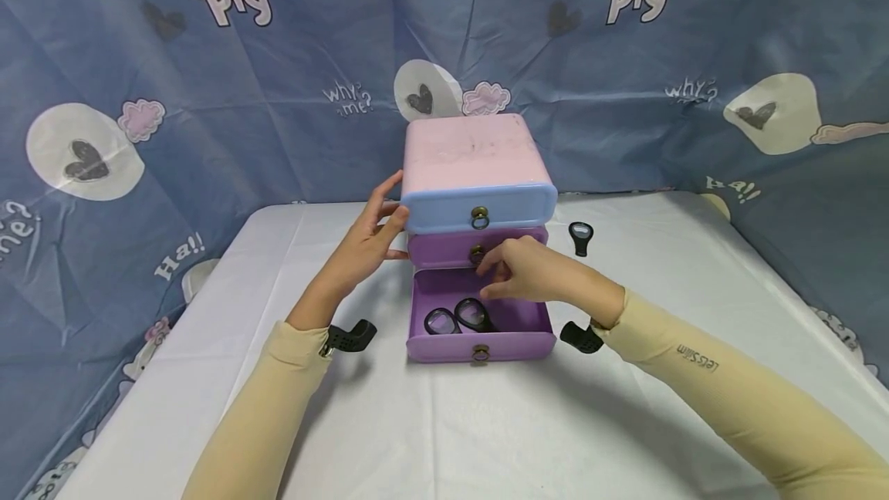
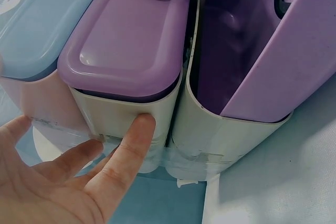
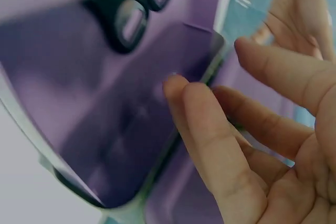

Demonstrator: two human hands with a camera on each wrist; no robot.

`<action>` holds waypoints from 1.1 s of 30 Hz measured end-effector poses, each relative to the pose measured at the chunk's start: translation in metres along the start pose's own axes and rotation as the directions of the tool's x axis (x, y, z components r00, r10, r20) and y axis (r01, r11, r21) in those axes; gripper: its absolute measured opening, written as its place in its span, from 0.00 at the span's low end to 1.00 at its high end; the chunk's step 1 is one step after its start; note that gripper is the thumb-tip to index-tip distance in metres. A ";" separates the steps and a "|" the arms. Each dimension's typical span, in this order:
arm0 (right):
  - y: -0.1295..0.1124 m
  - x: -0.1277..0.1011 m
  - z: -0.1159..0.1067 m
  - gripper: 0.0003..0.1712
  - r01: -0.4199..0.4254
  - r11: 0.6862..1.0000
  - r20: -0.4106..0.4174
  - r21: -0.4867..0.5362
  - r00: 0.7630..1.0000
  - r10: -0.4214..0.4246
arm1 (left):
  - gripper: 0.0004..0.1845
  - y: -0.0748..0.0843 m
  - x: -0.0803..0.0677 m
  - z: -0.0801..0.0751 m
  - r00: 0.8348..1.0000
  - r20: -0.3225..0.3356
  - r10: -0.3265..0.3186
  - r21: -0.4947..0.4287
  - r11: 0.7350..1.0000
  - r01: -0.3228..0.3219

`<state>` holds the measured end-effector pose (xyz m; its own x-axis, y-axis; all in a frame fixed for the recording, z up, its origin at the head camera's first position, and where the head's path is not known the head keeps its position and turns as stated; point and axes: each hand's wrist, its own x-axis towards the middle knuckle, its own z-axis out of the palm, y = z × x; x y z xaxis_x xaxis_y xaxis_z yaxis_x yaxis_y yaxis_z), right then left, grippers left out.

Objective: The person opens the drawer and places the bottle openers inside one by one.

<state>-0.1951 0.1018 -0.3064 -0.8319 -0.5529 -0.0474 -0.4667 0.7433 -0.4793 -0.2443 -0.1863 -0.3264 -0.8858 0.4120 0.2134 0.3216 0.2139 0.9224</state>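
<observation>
A small drawer cabinet [image 1: 472,157] with a pink top stands on the table. Its blue top drawer [image 1: 437,213] and purple middle drawer [image 1: 441,251] are closed, while the purple bottom drawer [image 1: 444,347] is pulled out. Two black-rimmed magnifying glasses [image 1: 441,322] [image 3: 128,27] lie inside it, towards the front left. My left hand [image 1: 361,249] touches the cabinet's left side with spread fingers, a fingertip resting on the middle unit's wall [image 2: 121,114]. Over the open drawer hovers my right hand [image 1: 535,268], fingers loosely bent and holding nothing, near the middle drawer's ring pull [image 1: 476,255].
Another black magnifying glass [image 1: 580,238] lies on the white tablecloth [image 1: 500,430], right of the cabinet. A blue printed curtain [image 1: 312,137] hangs behind the table. Black wrist-worn devices [image 1: 353,336] stick out from both wrists beside the drawer.
</observation>
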 end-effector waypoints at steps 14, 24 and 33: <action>0.014 -0.033 -0.071 0.19 -0.101 0.983 -0.021 0.153 0.994 0.105 | 0.35 0.001 0.000 0.000 1.000 0.005 -0.002 -0.003 1.000 0.002; 0.040 -0.051 -0.110 0.21 -0.202 0.933 -0.071 0.299 0.970 0.232 | 0.35 -0.001 -0.001 0.000 1.000 0.001 -0.005 0.001 1.000 0.005; 0.085 -0.048 -0.124 0.29 -0.238 0.879 -0.121 0.413 0.942 0.312 | 0.35 0.001 -0.001 0.001 1.000 0.000 -0.005 0.005 1.000 0.005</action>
<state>-0.2317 0.2382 -0.2361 -0.9659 -0.2434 -0.0885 -0.0880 0.6297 -0.7719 -0.2433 -0.1856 -0.3262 -0.8873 0.4113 0.2089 0.3192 0.2205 0.9217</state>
